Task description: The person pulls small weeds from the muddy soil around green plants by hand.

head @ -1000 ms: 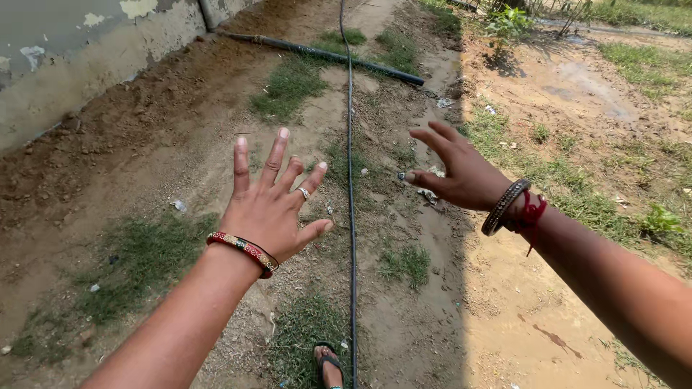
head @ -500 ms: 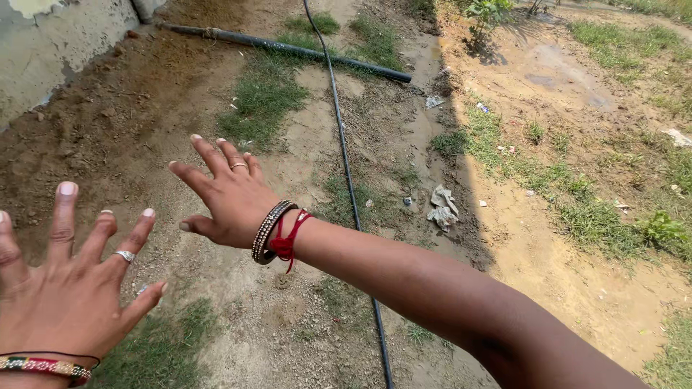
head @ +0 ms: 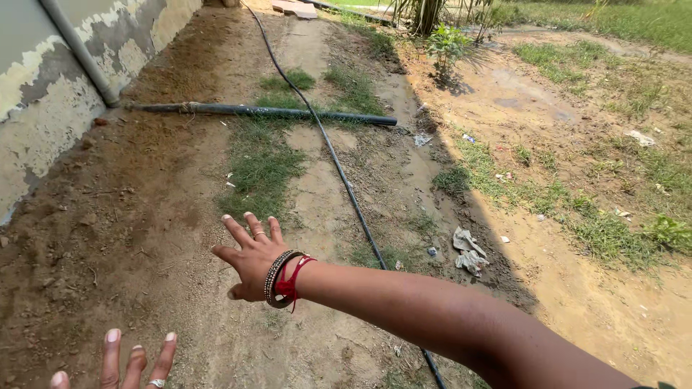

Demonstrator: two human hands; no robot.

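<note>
Gaping right hand (head: 251, 261) (holding nothing)

Red thread (head: 292, 282) beside dark beaded bangle (head: 274, 278); black hose (head: 339, 169) (green grass patches (head: 261, 164)).

One head-worn view looks steeply down and forward, close above the ground (head: 144, 238).

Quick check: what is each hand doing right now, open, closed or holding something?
Left hand: open, fingers spread, holding nothing; only the fingers show at the bottom edge.
Right hand: open, fingers spread, holding nothing, above the bare dirt.
</note>
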